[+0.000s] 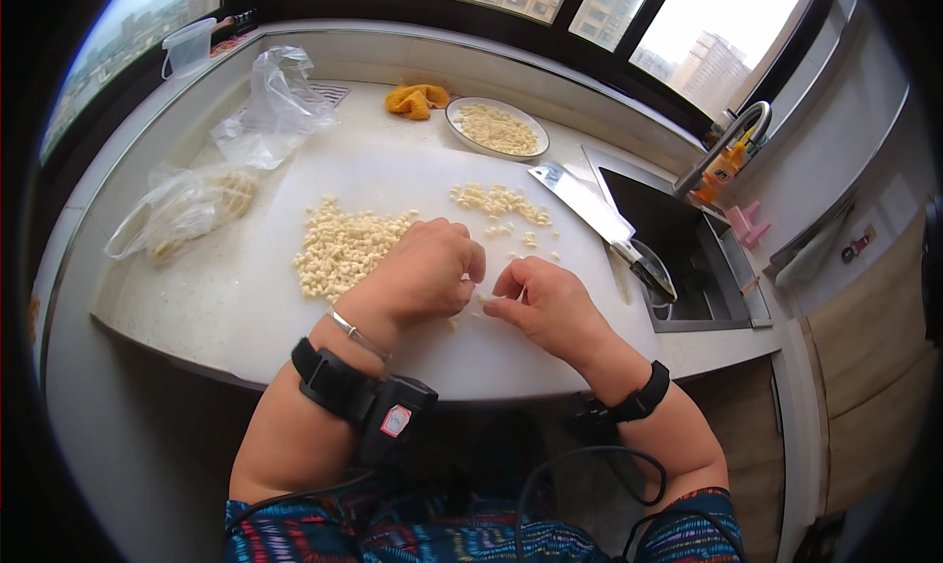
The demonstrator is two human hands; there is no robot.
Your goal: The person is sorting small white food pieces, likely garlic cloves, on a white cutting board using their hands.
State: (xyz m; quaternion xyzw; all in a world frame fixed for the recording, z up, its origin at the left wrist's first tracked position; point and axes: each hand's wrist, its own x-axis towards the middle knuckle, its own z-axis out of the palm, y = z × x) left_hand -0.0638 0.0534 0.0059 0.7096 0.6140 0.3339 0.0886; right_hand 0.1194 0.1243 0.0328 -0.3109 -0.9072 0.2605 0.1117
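My left hand is over the right side of a large heap of small pale dough pieces, its fingers curled towards the thumb. Whether it pinches a piece is hidden. Facing it, my right hand has thumb and forefinger close together beside a tiny pale piece; I cannot tell if they grip it. Both hands are low over a white cutting board. A smaller scatter of flattened pale pieces lies on the board beyond my hands, with a few strays nearer my right hand.
A cleaver lies at the board's right, its handle over the sink. Behind the board are a plate of pale pieces and an orange cloth. Plastic bags lie at left, one holding something beige. A faucet rises behind the sink.
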